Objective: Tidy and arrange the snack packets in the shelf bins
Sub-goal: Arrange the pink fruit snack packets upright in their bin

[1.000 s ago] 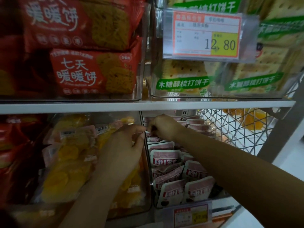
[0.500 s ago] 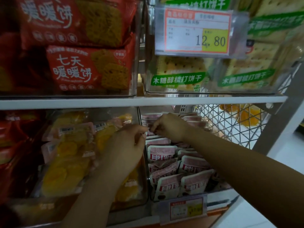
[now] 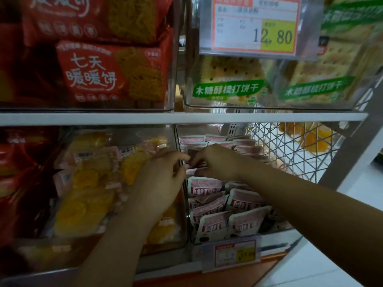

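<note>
Small pink snack packets point(image 3: 205, 185) stand in rows in a clear bin point(image 3: 188, 216) on the lower shelf. My right hand point(image 3: 215, 162) reaches over the middle rows with its fingers curled down, pinching a pink packet point(image 3: 191, 161) by the bin's left wall. My left hand point(image 3: 161, 181) comes from the left, in front of the neighbouring bin of yellow snack packets point(image 3: 87, 183). Its forefinger and thumb close on the same packet edge at the wall between the bins. The packet itself is mostly hidden by my fingers.
The shelf board point(image 3: 186, 118) runs close above my hands. On it stand bins of red biscuit packs point(image 3: 107, 73) and green-labelled crackers point(image 3: 228, 88) with a price tag point(image 3: 257, 25). A wire mesh side point(image 3: 290, 154) bounds the right. A small price tag point(image 3: 234, 253) hangs below.
Both hands have stayed together at the wall between the two bins. My right hand has shifted slightly toward me along the pink rows, and the view has moved closer.
</note>
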The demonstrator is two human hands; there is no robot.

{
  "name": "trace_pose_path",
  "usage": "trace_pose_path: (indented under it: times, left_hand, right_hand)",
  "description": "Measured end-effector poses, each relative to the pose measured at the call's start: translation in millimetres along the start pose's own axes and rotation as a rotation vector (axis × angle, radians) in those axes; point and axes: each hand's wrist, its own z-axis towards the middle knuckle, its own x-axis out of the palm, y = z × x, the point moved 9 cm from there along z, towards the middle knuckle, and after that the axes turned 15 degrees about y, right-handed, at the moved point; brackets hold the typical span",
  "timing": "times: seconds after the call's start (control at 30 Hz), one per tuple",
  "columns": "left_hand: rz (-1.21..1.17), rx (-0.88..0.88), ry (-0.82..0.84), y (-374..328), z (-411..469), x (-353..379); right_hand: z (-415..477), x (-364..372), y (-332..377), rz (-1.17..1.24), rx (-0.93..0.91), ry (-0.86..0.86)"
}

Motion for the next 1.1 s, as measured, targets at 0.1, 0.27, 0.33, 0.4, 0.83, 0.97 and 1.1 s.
trace_pose_path:
  times: [0.1,0.27,0.33,0.4,0.83,0.97,1.1]
  left_hand:
    - [-0.009,0.007,-0.007,-0.9,-0.4,-0.3]
    - [-0.007,0.021,-0.004,0.7,-0.2,-0.5]
    - [-0.007,0.020,-0.001,1.2,-0.7,-0.5]
    - [-0.005,0.023,-0.001,1.3,-1.4,-0.9]
    - [0.011,0.009,-0.001,2.1,0.8,0.0]
    - [0.005,0.013,-0.003,1.8,-0.7,-0.4]
    - [0.014,0.009,0.002,0.3,-0.5,-0.3]
  right_hand:
    - [7.3,-2.0,-3.5,0.014,0.032,0.034]
    - [0.7,1.9,-6.1,0.009,0.054,0.126]
    - [-3.3,7.8,-7.6,-0.025,0.070,0.152]
    - [-5.0,8.3,-6.7,-0.065,0.069,0.140]
    - [-16.1,-8.7,-20.4,-0.035,0.156,-0.073]
    - [-43.2,-22.3,-13.7,0.216,0.065,-0.093]
    - [-52.4,4.3,10.3,0.128,0.013,0.041]
